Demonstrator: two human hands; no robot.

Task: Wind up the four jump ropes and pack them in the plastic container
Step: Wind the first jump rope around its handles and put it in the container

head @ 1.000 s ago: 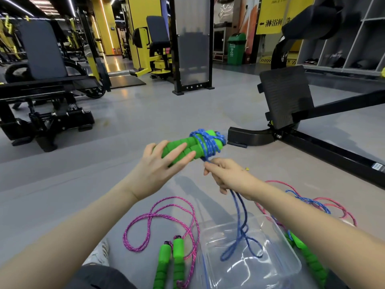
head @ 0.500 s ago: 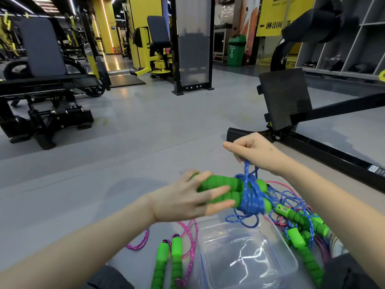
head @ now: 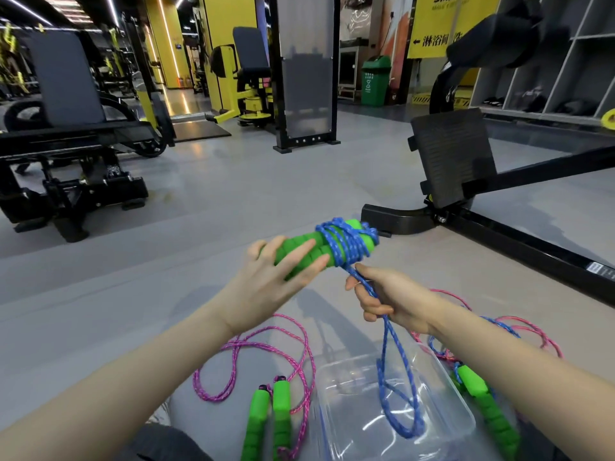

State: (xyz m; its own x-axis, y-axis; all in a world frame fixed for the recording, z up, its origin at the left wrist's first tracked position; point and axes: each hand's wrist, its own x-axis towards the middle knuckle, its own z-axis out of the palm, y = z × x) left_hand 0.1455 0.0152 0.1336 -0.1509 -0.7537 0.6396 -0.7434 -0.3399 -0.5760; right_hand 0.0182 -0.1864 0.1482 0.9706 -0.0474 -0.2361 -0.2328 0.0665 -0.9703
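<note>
Gripping green handles (head: 311, 249), left hand (head: 266, 287) lifts; right hand (head: 389, 299) pinches blue rope (head: 386, 331) (fingers curled).

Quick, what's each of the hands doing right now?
Left hand: holding the green handles.
Right hand: gripping the blue rope.

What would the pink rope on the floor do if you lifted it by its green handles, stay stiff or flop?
Probably flop: the pink rope lies in loose, wavy loops on the floor, so it would likely dangle. Its green handles look like ridged foam, so they should stay fairly stiff and feel light and grippy.
</note>
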